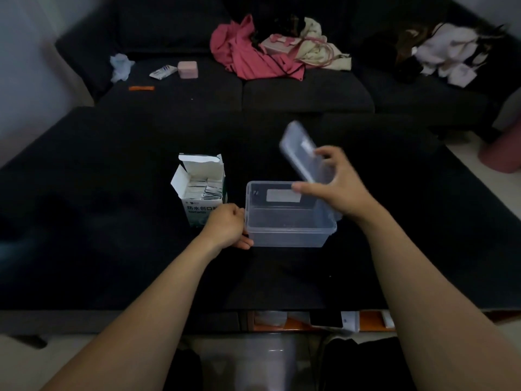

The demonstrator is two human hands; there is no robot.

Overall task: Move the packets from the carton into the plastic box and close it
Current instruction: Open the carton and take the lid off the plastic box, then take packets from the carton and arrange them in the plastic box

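Clear box stands open and empty: right hand grips the lid above it, left hand curls around its left wall. Next, fetch packets from the carton left of the box.

The lid is motion-blurred. The left hand hides its own fingertips and the carton's lower right corner. The packets' print is illegible.

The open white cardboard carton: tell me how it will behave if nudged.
The white cardboard carton stands upright and taller than wide, so it would probably tip rather than slide. Thin card with open flaps likely dents easily. The small packets filling it suggest little weight.
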